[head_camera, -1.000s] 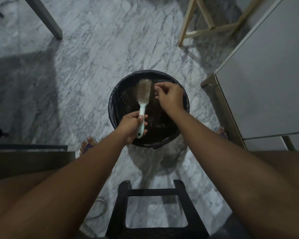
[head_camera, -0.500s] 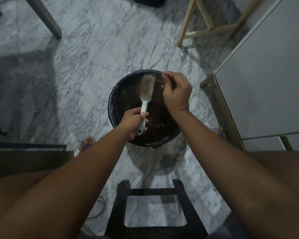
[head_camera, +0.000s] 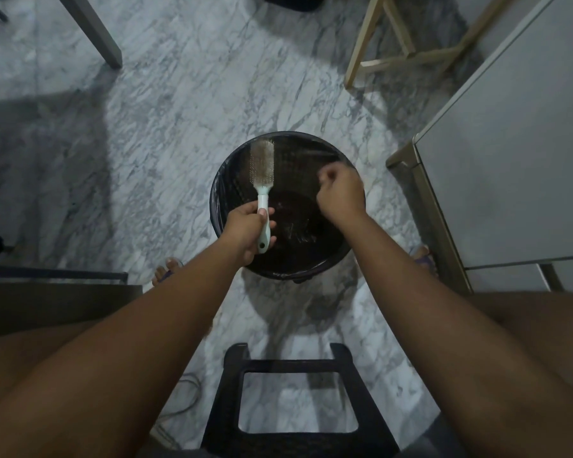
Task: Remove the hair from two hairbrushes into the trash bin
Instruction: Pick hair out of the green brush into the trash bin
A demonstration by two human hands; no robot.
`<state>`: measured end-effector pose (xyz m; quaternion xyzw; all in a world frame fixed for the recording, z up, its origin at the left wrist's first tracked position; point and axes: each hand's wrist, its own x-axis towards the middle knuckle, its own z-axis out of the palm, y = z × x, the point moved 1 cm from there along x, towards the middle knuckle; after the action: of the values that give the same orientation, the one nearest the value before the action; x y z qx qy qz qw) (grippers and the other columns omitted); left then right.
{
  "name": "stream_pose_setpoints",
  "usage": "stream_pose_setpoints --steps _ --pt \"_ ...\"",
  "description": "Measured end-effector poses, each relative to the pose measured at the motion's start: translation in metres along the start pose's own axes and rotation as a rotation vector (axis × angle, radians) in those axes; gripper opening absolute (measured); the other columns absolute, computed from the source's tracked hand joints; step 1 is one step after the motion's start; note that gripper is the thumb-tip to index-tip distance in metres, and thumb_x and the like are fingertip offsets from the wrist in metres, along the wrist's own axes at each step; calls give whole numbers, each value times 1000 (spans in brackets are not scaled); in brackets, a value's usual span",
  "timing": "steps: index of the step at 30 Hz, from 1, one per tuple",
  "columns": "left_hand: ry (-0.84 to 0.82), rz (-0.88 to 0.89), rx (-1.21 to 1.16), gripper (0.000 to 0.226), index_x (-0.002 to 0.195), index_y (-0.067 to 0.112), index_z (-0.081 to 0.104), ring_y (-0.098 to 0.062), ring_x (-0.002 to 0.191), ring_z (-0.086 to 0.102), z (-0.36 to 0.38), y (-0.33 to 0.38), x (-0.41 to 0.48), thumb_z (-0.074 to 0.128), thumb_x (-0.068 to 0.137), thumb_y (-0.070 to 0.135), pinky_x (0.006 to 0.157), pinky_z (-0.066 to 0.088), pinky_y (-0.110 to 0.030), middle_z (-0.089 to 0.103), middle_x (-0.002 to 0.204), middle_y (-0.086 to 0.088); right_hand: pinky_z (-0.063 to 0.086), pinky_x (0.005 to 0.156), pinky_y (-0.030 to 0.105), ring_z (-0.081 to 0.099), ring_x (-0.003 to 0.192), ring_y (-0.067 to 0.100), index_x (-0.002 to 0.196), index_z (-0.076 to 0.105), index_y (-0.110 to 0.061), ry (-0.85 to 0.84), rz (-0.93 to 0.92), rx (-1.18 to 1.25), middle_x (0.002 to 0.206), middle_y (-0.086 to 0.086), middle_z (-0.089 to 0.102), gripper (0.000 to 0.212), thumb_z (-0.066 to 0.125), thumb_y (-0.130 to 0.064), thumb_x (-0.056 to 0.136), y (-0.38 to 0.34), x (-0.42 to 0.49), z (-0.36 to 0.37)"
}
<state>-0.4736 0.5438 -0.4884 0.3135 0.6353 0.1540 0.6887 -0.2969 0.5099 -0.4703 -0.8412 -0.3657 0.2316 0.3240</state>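
At the centre of the head view, a round black trash bin [head_camera: 225,206] lined with a dark bag stands on a grey-veined marble floor [head_camera: 166,104]. Over the left part of its opening, the left hand [head_camera: 247,226] is clenched around the pale mint handle of a hairbrush [head_camera: 262,180], which points toward the top of the frame with its bristle head above the bin's far rim; light hair is matted among the bristles. Over the right part of the opening, apart from the brush, the right hand [head_camera: 341,193] has its fingers curled and fingertips pinched together; whether they hold any hair cannot be told. Both forearms reach in from the lower corners of the frame, above bare thighs. At lower centre a black stool [head_camera: 298,361] with an open rectangular frame stands just below the bin. At right, a pale cabinet [head_camera: 516,153] fills the edge; at upper right stands a wooden frame [head_camera: 368,38], at upper left a grey furniture leg [head_camera: 93,31]. Toes [head_camera: 166,269] show at lower left of the bin.
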Motion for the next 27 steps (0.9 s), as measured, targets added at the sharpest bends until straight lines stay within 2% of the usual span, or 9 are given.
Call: stream_pose_setpoints --steps 2,4,9,13,15,19,24,26,27 --pt "-6 28 30 22 119 18 62 -14 91 61 -1 0 -1 47 103 15 69 57 -36 63 109 1 44 102 33 56 119 31 133 54 -10 -284 183 -152 137 17 49 49 58 -6 84 12 -1 9" --pt "-16 48 52 25 124 19 62 -14 92 61 -2 -1 -1 48 103 15 69 57 -36 63 113 2 42 106 33 53 124 30 138 49 -10 -243 98 -84 141 17 46 54 57 -8 85 5 -2 12" --pt "-68 55 84 32 132 16 59 -13 88 61 -1 -9 -5 51 102 16 65 56 -34 65 112 5 49 85 23 66 100 12 145 42 -25 -111 -47 199 139 5 52 60 62 -41 91 -24 8 24" --pt "-100 29 61 31 131 14 59 -14 88 60 0 -13 -9 50 102 16 62 55 -34 65 112 2 56 88 33 69 88 11 109 74 -14 0 -144 167 100 2 75 25 69 -26 88 -28 13 26" --pt "-90 -15 17 28 127 9 60 -17 90 59 -1 -14 -9 48 103 16 61 54 -34 62 108 -4 56 83 33 69 82 9 95 78 -12 105 -181 216 88 0 76 16 68 -24 88 -30 12 23" --pt "-51 -78 -61 20 113 9 62 -18 91 57 -1 -19 -9 45 104 15 63 52 -35 58 102 -9 54 73 21 65 79 9 92 76 -10 307 -323 346 84 2 72 14 67 -20 90 -42 11 9" --pt "-12 -106 -126 28 124 4 60 -19 91 57 -7 -25 -6 45 104 16 60 52 -33 56 109 -11 50 61 18 63 76 14 88 69 -9 620 -484 538 84 4 67 8 63 -12 93 -70 15 -25" --pt "0 -90 -106 27 125 7 60 -16 91 59 -11 -26 -6 47 103 16 61 54 -33 59 112 -7 49 61 20 62 76 15 89 64 -15 633 -426 547 84 1 65 8 59 -14 95 -67 16 -33" --pt "-2 -80 -101 26 124 7 60 -15 91 60 -13 -25 -6 47 103 15 62 55 -33 60 111 -5 49 64 21 62 77 15 90 64 -14 540 -356 471 85 1 65 10 57 -17 96 -56 22 -30"
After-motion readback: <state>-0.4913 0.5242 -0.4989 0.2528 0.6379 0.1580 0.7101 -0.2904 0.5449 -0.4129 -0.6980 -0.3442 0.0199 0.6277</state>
